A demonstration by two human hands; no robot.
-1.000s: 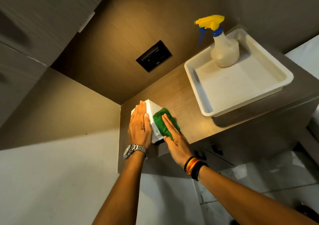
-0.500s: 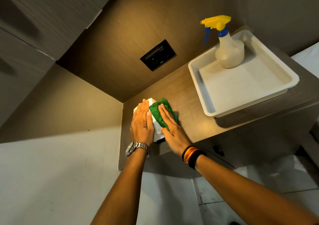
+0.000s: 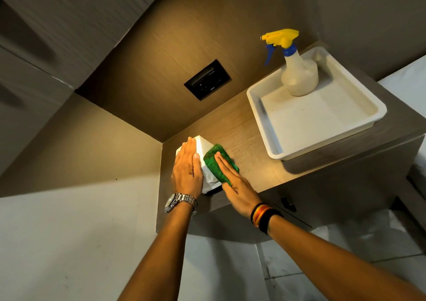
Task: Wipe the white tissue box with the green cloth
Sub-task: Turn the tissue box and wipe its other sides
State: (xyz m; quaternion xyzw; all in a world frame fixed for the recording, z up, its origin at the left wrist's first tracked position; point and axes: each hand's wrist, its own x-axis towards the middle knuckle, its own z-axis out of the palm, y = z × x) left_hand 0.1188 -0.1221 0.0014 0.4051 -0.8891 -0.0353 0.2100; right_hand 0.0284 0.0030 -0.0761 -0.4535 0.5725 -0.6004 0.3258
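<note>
While the left hand [image 3: 187, 170] lies flat and open over the top and left face of the white tissue box [image 3: 205, 160], the right hand [image 3: 235, 185] has its fingers stretched out, palm pressing the green cloth [image 3: 213, 162] against the box's right side. Neither hand is pinching anything, both are just spread and pushing toward each other with the box in between.

My guess is the box is light and hollow, thin plastic or card, so it'd skid or tip on the worktop [image 3: 244, 144] if you rubbed it one-handed. Bracing it flat like this looks like the sensible hold, better than squeezing the walls, which could flex. The cloth looks soft and nubby, folded into a pad, so it should drag a bit rather than slide.

The box sits at the near left corner of a wood-grain worktop, right up by the side wall. Further right, well apart from it, is a white tray [image 3: 327, 148] with a spray bottle [image 3: 297, 70] standing in its far end. A dark socket plate [image 3: 207, 79] is set in the back panel. Warm light, pale tiled floor below.
</note>
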